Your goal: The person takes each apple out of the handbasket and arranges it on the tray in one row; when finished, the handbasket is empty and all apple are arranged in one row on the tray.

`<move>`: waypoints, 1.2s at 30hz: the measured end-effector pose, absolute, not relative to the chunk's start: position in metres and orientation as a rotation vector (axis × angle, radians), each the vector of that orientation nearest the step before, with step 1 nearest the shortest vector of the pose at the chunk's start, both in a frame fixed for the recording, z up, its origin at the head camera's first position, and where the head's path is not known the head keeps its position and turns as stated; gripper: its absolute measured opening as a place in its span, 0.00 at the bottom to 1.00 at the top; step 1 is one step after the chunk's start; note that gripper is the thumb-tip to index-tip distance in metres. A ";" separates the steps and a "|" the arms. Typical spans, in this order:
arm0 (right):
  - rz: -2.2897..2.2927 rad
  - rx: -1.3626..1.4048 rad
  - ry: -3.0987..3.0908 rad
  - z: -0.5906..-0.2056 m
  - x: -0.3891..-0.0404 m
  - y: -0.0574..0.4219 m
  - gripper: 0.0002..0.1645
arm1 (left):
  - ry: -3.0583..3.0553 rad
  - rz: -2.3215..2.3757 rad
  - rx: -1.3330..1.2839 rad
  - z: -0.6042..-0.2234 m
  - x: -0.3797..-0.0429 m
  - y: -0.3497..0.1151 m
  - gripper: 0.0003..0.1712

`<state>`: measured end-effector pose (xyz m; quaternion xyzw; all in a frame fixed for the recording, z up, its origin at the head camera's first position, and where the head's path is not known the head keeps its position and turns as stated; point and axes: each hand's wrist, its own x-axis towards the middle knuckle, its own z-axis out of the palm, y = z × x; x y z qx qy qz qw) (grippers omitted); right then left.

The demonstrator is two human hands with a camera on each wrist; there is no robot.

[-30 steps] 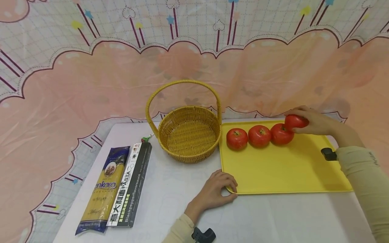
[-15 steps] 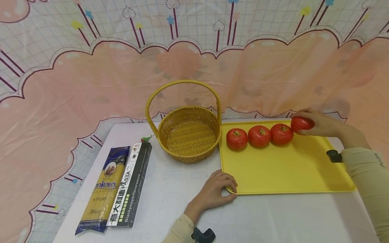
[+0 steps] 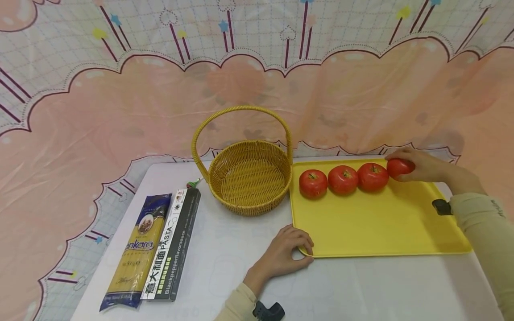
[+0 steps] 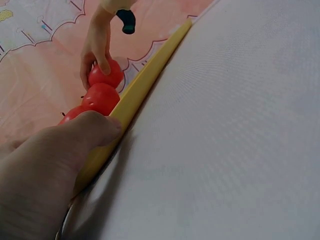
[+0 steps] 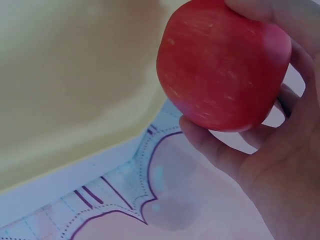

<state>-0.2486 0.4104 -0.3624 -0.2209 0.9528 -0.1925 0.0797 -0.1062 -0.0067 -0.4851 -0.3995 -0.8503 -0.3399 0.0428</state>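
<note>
My right hand (image 3: 431, 168) grips a red apple (image 3: 399, 167) at the far right of a row on the yellow tray (image 3: 381, 227). In the right wrist view, thumb and fingers wrap the sides of this apple (image 5: 225, 65), low by the tray's back corner. Left of it sit three more red apples, the nearest one (image 3: 372, 177) right beside it, then a middle one (image 3: 343, 180) and a left one (image 3: 313, 183). My left hand (image 3: 281, 252) holds the tray's front left corner, its thumb (image 4: 95, 127) against the rim in the left wrist view.
A yellow wicker basket (image 3: 257, 207) with a tall handle stands against the tray's left side. Further left lie a pasta packet (image 3: 138, 249) and a black and white pasta box (image 3: 172, 245). A small green and red item (image 3: 192, 184) lies behind the box. A patterned cloth (image 3: 241, 89) hangs behind the table.
My right hand has moved right and down with the apple, from overlapping the third apple to a place beside it. My left hand has stayed at the tray's corner.
</note>
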 end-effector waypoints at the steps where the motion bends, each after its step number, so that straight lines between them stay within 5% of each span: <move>1: -0.567 -0.665 2.844 -0.364 -0.249 0.411 0.34 | -2.597 -1.042 -1.225 -0.486 -0.106 -0.007 0.05; 36: -0.637 -0.511 2.751 -0.378 -0.251 0.411 0.48 | -2.575 -1.154 -1.187 -0.469 -0.104 -0.025 0.08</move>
